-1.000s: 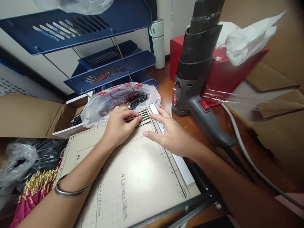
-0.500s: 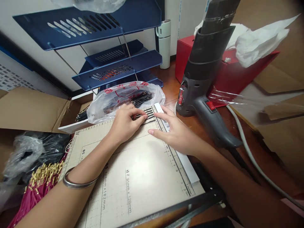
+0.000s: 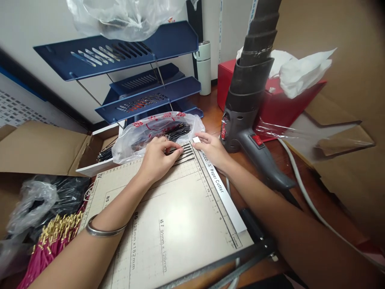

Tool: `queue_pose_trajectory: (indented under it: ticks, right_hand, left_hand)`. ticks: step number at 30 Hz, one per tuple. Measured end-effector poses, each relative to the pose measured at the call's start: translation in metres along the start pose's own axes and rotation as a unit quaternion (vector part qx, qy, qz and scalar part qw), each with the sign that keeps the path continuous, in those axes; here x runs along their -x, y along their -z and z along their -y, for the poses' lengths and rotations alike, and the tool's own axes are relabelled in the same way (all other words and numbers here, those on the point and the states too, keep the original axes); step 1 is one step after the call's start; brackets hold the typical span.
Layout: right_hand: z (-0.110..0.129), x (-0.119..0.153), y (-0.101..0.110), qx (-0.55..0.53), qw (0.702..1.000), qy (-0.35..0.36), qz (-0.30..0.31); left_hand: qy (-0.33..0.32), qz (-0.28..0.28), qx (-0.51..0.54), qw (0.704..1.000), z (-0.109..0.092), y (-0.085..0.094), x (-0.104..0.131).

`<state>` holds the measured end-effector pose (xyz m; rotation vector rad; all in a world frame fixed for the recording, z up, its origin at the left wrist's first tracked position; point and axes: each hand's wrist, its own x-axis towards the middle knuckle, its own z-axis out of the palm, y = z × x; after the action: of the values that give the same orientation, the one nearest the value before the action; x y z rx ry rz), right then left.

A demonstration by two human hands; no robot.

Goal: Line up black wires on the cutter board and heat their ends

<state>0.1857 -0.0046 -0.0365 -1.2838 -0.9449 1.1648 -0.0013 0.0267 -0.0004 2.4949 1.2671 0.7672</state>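
On the cream board of a paper cutter [image 3: 180,224], several short black cords [image 3: 187,151] lie side by side near the far right corner. My left hand [image 3: 159,160] is over them, thumb and forefinger pinched on a black cord close to its end. The rest of that cord is partly hidden by the fingers. My right hand [image 3: 214,152] is at the far end of the cutter's white edge strip [image 3: 221,186]. Its fingers are apart, the thumb beside the cord ends, and nothing shows in its grasp.
Behind the board sits a plastic bag [image 3: 129,140] of black cords. A grey heat gun [image 3: 245,104] stands at right before a red box [image 3: 276,108]. Blue shelves [image 3: 147,96] rise behind. Magenta cords with gold tips [image 3: 54,241] lie at left. The cutter's arm [image 3: 255,228] is near the front right.
My right hand has moved from above the ruled edge to the far right, onto the white strip. My left hand keeps its pinch at the cords. The camera view has shifted slightly.
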Motion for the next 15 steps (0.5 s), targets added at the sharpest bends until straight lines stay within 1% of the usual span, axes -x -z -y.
queue_pose_trajectory:
  ticks: [5, 11, 15]
  right_hand:
    - [-0.011, -0.003, 0.001, -0.020, 0.999, 0.026, 0.031]
    - [-0.016, -0.008, 0.001, -0.008, 0.999, 0.034, 0.031]
    - [-0.016, -0.008, 0.001, -0.008, 0.999, 0.021, 0.026]
  left_hand:
    - [0.003, 0.005, 0.002, 1.000, 0.000, 0.000, 0.000]
    - [0.000, 0.007, 0.003, 1.000, 0.001, 0.000, 0.000]
    - [0.020, 0.014, 0.004, 1.000, 0.000, 0.000, 0.000]
